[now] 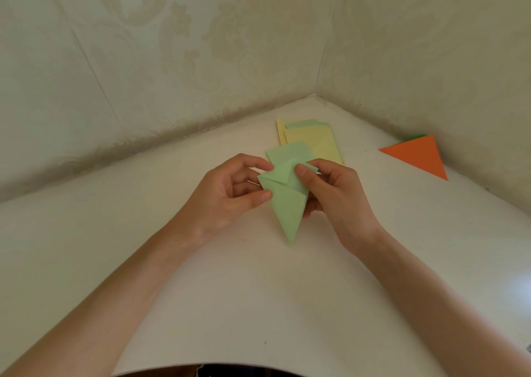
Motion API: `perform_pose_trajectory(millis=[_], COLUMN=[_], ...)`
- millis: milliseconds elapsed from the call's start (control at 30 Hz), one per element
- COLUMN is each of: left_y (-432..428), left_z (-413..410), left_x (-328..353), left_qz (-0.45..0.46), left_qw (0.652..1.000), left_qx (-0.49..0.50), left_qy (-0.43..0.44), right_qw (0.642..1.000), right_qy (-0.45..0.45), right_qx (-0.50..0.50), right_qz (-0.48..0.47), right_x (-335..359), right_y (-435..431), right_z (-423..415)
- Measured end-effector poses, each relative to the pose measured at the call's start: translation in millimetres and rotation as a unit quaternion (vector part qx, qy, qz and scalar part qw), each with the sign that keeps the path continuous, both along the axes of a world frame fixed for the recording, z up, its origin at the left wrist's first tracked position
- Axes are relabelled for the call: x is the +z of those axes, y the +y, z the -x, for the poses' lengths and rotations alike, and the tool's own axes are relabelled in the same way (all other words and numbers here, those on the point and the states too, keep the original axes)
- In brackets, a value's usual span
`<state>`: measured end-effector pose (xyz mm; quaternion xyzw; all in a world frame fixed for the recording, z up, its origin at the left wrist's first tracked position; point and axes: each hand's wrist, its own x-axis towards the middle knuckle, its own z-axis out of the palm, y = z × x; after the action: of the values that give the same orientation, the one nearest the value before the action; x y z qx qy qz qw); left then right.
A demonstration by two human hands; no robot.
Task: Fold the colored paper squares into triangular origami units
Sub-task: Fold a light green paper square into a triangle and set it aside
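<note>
Seen from the head camera, a person at a white desk [258,304] holds a partly folded sheet of green paper [287,207] between both hands, near the middle of the desk and in front of the loose sheets. The paper has a long kite-like shape, its narrow tip pointing back toward the person and a small flap turned down across its wide upper end. The tip is blurred, and it is unclear whether it touches the desk.

The left hand [227,195] pinches the paper's left edge, thumb on the near face and curled fingers [253,162] reaching the top corner. The right hand [333,198] grips the right side, its thumb pressed on the upper flap and the other fingers curled behind the sheet.

Just beyond the hands, a flat green sheet [290,152] lies on the desk, overlapping a stack of yellow squares [316,143] with another green sheet showing at its far edge.

Well apart to the right, an orange triangle [419,155] lies against the foot of the wall, with a sliver of darker green paper [416,136] peeking out behind it. Pale patterned wallpaper [201,46] covers both walls that meet at the desk's far corner.
</note>
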<state>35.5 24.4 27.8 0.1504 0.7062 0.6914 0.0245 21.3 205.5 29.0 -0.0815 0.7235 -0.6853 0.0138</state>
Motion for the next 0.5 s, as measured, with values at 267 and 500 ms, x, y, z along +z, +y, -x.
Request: perform_pose_trajectory(millis=[267, 500], left_y=[-1.8, -1.5], left_z=[-1.7, 0.8], left_x=[1.1, 2.4], left_qz=[-0.001, 0.001], left_qw=[1.0, 0.996], left_qx=[0.012, 0.066], left_qy=[-0.015, -0.065], right_qw=[1.0, 1.0], right_qy=[-0.005, -0.01], right_qx=[0.0, 0.014], right_qz=[-0.002, -0.009], right_x=[-1.7, -1.1], right_y=[0.6, -1.2], right_z=[0.5, -1.1])
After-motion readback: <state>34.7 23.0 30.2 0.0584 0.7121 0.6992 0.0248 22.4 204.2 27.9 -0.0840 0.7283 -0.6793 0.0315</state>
